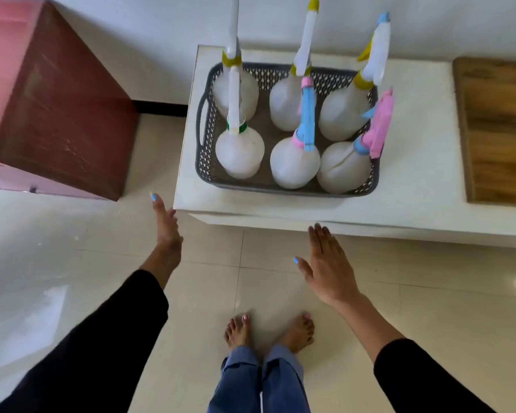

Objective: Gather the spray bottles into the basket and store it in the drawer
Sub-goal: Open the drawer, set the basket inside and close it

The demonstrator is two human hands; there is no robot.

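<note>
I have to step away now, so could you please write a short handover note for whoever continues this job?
Left hand: open, empty, near the left corner of the white counter.
Right hand: open, empty, just below the counter's front edge.
Things: the grey basket sits on the counter with six spray bottles standing in it, three at the back, three in front, e.g. the green-collared one.
Done: no bottles visible outside the basket.
Left: grasp the basket, carry it off and store it in the drawer; no open drawer is in view.
</note>
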